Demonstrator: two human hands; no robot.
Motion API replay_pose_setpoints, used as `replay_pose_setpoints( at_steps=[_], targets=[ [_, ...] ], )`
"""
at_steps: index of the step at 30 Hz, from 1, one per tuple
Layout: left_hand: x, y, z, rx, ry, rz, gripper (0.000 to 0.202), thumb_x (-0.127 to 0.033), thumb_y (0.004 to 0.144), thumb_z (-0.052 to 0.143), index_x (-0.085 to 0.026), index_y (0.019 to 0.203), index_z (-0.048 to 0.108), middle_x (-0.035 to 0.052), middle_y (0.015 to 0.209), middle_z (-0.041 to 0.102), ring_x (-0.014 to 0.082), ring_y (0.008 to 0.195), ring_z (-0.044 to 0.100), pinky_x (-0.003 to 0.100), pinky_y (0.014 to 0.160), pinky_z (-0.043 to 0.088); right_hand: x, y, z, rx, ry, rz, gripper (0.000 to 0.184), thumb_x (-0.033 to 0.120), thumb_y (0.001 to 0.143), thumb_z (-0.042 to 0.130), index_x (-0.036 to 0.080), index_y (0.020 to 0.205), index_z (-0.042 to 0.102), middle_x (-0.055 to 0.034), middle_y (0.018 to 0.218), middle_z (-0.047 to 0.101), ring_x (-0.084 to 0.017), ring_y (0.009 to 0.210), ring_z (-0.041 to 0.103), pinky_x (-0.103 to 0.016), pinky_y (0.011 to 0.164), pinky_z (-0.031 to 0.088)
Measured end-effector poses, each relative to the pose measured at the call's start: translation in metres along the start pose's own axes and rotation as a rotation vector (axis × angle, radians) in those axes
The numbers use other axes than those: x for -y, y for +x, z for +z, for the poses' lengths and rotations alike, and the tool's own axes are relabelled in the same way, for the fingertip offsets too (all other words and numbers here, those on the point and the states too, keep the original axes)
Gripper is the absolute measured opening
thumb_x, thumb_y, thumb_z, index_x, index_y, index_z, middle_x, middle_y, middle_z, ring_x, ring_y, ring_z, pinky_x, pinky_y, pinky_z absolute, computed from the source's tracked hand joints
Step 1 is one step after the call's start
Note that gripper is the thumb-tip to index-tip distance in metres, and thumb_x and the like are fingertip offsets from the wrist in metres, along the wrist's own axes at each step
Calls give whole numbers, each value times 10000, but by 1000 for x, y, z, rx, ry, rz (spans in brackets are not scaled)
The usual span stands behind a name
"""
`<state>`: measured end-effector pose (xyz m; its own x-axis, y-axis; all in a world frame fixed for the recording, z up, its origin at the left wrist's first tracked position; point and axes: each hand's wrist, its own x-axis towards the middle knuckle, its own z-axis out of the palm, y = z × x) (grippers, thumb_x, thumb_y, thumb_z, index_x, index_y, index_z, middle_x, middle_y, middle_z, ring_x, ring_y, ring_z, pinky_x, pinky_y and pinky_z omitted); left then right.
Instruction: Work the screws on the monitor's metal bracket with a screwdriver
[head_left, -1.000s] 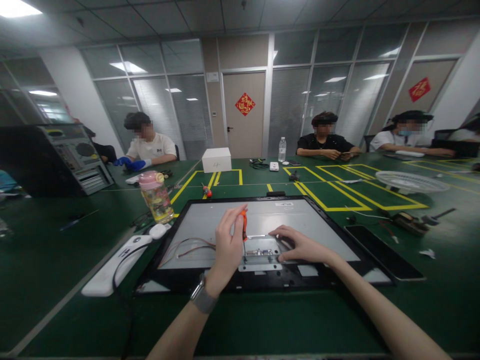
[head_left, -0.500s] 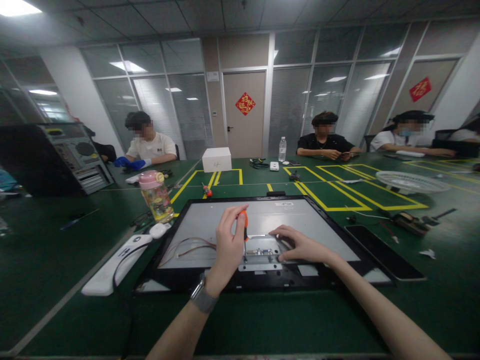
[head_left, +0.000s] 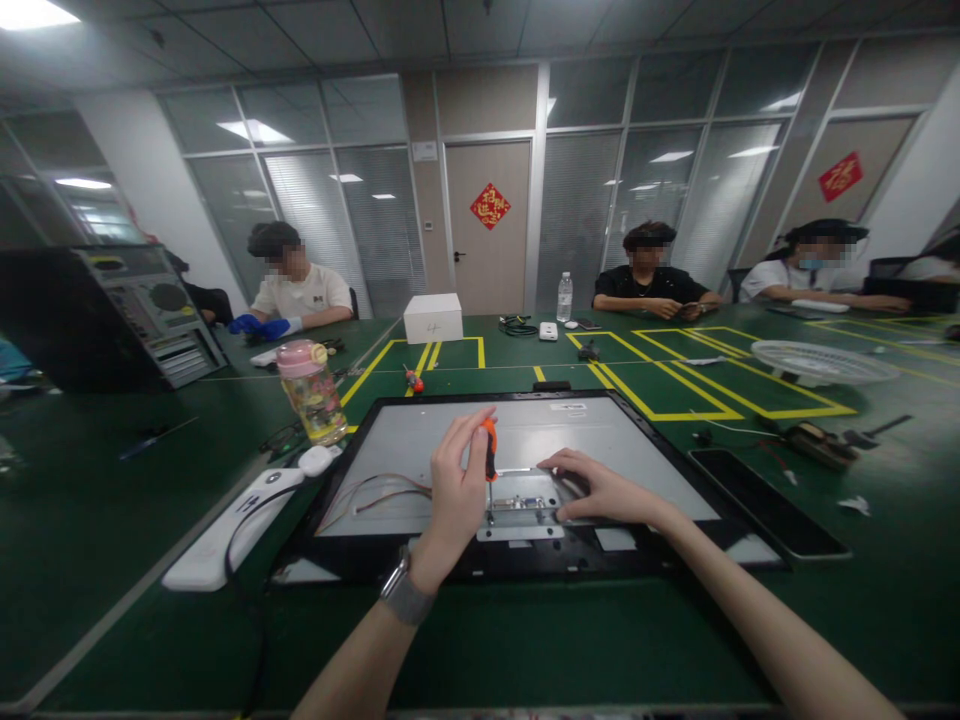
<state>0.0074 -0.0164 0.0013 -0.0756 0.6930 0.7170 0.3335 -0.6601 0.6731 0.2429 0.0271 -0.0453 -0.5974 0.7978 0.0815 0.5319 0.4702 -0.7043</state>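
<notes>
A monitor [head_left: 420, 440] lies face down on the green table, its grey metal back panel showing inside a black frame. My left hand [head_left: 455, 495] is closed around a small orange-handled screwdriver [head_left: 490, 452], held upright with its tip on a metal bracket [head_left: 523, 508] near the panel's lower middle. My right hand [head_left: 600, 490] rests on the right side of that bracket, fingers curled and pressing it down. Thin wires [head_left: 375, 492] run across the panel to the left of my left hand.
A white power strip [head_left: 225, 530] and a pink-lidded bottle [head_left: 311, 392] lie left of the monitor. A dark phone [head_left: 765, 503] and tools sit to the right. A computer case [head_left: 105, 315] stands far left. Three people sit at the table's far side.
</notes>
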Motion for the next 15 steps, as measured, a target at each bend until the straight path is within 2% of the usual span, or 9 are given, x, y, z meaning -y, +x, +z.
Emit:
replay_pose_setpoints(
  at_steps=[15],
  targets=[
    [1,0,0,20,-7,-5,285,-246,963,416,-188,1119,647,56,947,666,170,845,600,278,763,459,-2,1,0,-2,0,-13,678,466,684,758,246,1289,543,-86,1277,488,-298,1216,453,-435,1057,348]
  ],
)
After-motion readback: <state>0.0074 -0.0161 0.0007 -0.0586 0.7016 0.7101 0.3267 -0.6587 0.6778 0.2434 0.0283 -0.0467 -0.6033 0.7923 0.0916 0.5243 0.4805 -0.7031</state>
